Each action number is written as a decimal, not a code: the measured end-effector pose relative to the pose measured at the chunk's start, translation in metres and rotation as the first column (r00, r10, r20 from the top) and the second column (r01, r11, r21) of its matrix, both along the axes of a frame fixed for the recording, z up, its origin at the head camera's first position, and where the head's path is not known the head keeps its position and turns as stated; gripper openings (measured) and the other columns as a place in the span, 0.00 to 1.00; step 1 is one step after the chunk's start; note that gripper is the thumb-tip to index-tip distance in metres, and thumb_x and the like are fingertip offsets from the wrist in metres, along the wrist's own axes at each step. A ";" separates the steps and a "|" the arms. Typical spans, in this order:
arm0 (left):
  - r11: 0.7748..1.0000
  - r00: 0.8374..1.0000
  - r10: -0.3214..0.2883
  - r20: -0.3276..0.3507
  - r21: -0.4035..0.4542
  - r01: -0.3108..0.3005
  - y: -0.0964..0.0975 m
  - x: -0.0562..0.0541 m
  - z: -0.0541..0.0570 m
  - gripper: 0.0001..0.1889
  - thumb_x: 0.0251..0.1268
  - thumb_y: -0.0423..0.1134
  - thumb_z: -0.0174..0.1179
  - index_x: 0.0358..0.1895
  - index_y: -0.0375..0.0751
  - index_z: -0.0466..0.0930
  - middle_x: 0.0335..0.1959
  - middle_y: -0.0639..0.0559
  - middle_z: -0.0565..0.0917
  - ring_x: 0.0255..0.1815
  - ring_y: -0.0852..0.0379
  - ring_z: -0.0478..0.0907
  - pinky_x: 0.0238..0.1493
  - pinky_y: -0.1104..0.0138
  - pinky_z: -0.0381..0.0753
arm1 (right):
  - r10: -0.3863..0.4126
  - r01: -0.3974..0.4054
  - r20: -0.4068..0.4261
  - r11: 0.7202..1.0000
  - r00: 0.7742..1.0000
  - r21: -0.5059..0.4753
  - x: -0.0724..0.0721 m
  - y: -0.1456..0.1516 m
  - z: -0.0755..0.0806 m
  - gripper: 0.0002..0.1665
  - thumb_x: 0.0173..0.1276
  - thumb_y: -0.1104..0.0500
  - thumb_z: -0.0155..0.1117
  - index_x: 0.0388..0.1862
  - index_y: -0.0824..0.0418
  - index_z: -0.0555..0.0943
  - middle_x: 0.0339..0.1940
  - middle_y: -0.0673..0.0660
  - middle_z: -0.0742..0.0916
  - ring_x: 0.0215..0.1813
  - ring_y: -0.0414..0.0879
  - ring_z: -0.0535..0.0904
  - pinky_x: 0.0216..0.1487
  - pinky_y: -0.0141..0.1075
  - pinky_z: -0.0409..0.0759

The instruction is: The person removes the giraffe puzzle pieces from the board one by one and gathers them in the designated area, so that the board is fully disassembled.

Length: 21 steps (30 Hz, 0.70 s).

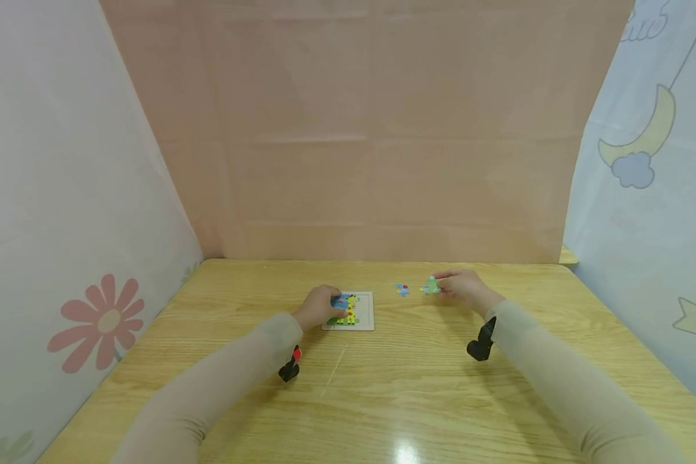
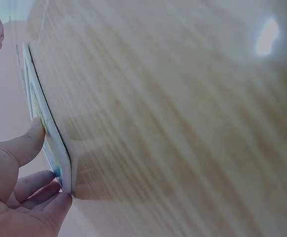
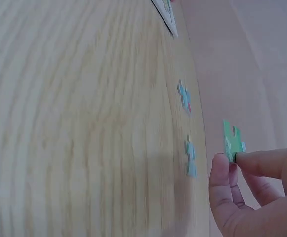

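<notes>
A square jigsaw board (image 1: 368, 312) with a pale frame lies on the table, a yellow giraffe picture (image 1: 350, 316) filling part of it. My left hand (image 1: 319, 306) rests on the board's left side. In the left wrist view its thumb (image 2: 32, 140) touches the picture, while the other fingertips press by the frame's corner. Off to the right, my right hand (image 1: 464, 287) pinches a green jigsaw piece (image 3: 233, 140) between thumb and fingertips, held above the table. Two loose pieces lie between the hands: a blue one with a red spot (image 3: 184, 97) and a light blue-green one (image 3: 190, 158).
The wooden table (image 1: 394, 386) ends at a plain pinkish backdrop (image 1: 377, 142). Printed sheets flank it, with a flower (image 1: 109, 320) at left and a moon (image 1: 655, 125) at right. Black wrist cameras hang below both sleeves.
</notes>
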<state>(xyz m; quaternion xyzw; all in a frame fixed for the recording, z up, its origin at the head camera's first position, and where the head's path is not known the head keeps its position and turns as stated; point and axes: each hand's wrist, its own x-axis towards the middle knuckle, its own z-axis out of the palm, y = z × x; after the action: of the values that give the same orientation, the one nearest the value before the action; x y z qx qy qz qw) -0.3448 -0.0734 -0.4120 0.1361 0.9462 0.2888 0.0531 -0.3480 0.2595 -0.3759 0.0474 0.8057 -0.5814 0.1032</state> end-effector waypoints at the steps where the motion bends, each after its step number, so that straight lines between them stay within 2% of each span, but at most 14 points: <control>1: 1.000 1.000 0.004 0.004 0.004 -0.004 0.000 0.000 0.000 0.32 0.57 0.42 0.70 0.63 0.32 0.74 0.66 0.40 0.74 0.69 0.42 0.68 0.70 0.53 0.67 | -0.006 0.006 0.003 1.000 1.000 -0.006 -0.002 0.003 0.000 0.24 0.73 0.66 0.53 0.66 0.73 0.69 0.48 0.56 0.81 0.40 0.40 0.79 0.55 0.38 0.81; 6: 0.999 1.000 0.024 0.005 0.022 -0.025 -0.003 -0.001 -0.002 0.33 0.56 0.42 0.71 0.64 0.31 0.72 0.66 0.39 0.73 0.69 0.42 0.68 0.70 0.53 0.67 | -0.029 0.029 0.022 0.999 0.999 -0.018 -0.009 0.017 -0.003 0.25 0.73 0.66 0.53 0.68 0.72 0.67 0.43 0.52 0.81 0.37 0.38 0.78 0.52 0.34 0.82; 14: 0.998 0.999 0.046 0.020 0.043 -0.046 -0.007 -0.004 -0.001 0.34 0.55 0.43 0.71 0.64 0.31 0.72 0.67 0.40 0.72 0.70 0.41 0.67 0.70 0.53 0.67 | -0.086 0.088 0.055 0.996 0.995 -0.026 -0.017 0.034 -0.009 0.26 0.72 0.68 0.52 0.67 0.75 0.67 0.49 0.57 0.80 0.34 0.37 0.80 0.47 0.31 0.84; 21: 0.998 0.999 0.034 0.041 0.053 -0.036 -0.007 -0.004 0.000 0.35 0.55 0.42 0.72 0.65 0.30 0.71 0.66 0.39 0.73 0.68 0.41 0.68 0.70 0.53 0.67 | -0.185 0.182 0.066 0.982 0.980 0.056 -0.024 0.040 -0.016 0.25 0.70 0.67 0.57 0.64 0.75 0.70 0.31 0.51 0.83 0.26 0.36 0.81 0.35 0.29 0.85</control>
<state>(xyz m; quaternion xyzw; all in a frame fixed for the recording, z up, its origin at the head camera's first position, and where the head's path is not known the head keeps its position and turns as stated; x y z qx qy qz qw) -0.3486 -0.0800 -0.4116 0.1149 0.9391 0.3176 0.0635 -0.3715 0.2992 -0.3920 0.1447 0.8080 -0.5660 0.0765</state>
